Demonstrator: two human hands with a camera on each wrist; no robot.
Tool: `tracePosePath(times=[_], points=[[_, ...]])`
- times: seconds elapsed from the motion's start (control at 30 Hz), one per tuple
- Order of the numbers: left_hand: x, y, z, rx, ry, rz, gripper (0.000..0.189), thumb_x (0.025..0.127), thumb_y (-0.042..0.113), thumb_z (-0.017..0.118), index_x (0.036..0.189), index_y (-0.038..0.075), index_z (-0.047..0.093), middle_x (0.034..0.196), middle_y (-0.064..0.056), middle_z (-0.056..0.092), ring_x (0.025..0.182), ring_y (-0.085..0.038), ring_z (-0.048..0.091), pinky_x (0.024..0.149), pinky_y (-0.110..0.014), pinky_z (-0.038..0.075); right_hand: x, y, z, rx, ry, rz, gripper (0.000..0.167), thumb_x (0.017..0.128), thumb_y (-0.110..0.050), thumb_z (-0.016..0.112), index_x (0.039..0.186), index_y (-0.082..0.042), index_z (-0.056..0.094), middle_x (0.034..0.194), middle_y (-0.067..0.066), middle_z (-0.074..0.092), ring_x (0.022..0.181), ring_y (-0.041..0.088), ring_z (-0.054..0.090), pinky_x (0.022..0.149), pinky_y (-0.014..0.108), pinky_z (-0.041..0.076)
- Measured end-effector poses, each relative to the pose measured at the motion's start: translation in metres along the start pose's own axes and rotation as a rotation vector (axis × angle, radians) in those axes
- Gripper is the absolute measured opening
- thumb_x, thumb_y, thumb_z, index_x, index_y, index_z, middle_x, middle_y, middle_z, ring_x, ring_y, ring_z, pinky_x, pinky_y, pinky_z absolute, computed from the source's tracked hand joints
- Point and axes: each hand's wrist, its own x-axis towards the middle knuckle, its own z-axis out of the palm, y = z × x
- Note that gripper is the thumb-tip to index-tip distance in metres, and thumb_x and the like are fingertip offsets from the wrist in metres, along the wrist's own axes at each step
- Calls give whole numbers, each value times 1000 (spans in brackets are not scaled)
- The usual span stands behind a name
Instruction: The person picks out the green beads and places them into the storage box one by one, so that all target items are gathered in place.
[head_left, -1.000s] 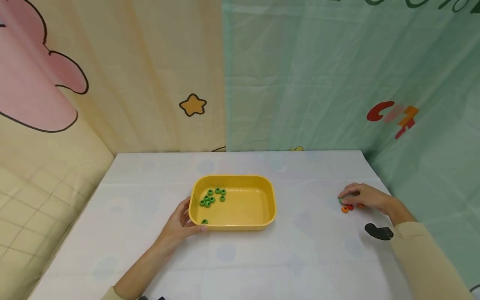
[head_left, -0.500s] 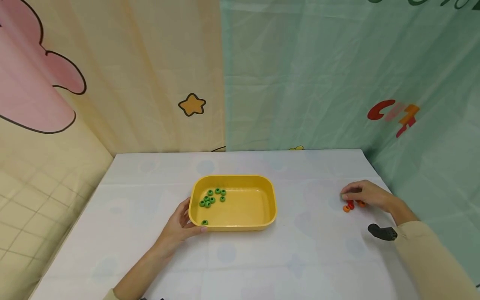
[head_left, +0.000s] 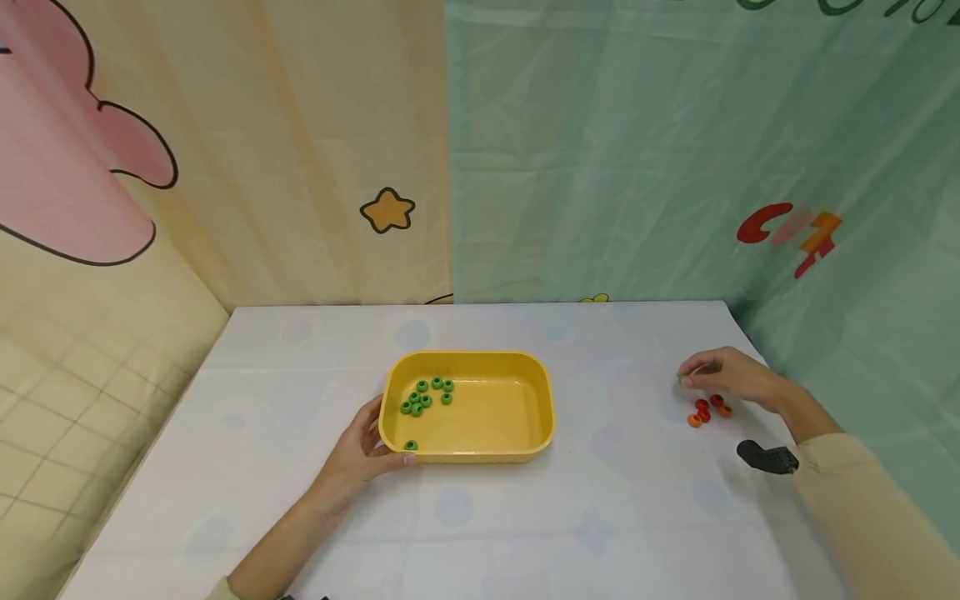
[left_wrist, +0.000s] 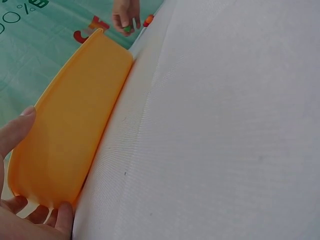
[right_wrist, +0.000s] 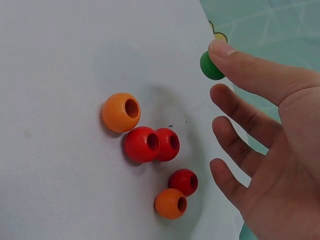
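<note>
My left hand grips the left front corner of a yellow tray, its thumb over the rim and the other fingers against the outer wall. Several green beads lie in the tray's left half, one of them alone near the front wall. At the right of the table, my right hand pinches a green bead between thumb and fingertip, raised over the cloth. Below that hand lie red beads and orange beads in a loose cluster, their holes showing.
A white cloth covers the table. Printed curtains stand behind and on both sides of it. A black strap end sticks out from the right sleeve, over the table.
My right hand has lifted away from the bead cluster and moved slightly toward the back with the green bead, uncovering the red and orange beads. The left hand and tray have stayed put.
</note>
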Motion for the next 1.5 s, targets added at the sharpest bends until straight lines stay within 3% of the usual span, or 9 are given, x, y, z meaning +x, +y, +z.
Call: tracePosePath(times=[0.6,1.1,1.5], points=[[-1,1,1,-13,-3,2,101,82,0,86,162,15,27,165,-12,30,145,-32,39,107,-30,48,15,-19,11,13,-30,-66,35,100,-26,72,123,0,70,121,11,68,104,25,60,87,32,56],[-2,3,2,-10,6,-7,100,83,2,86,162,15,27,165,-12,30,146,-32,37,107,-31,49,26,-38,19,-6,-45,-129,32,99,-25,73,121,-1,72,117,9,70,107,29,59,90,38,55],[-3,2,1,-39,-15,1,101,84,0,84,163,16,24,165,-12,29,146,-32,37,104,-29,51,32,-55,21,-25,-57,-109,35,97,-27,76,120,-2,73,114,7,69,100,27,60,87,40,52]])
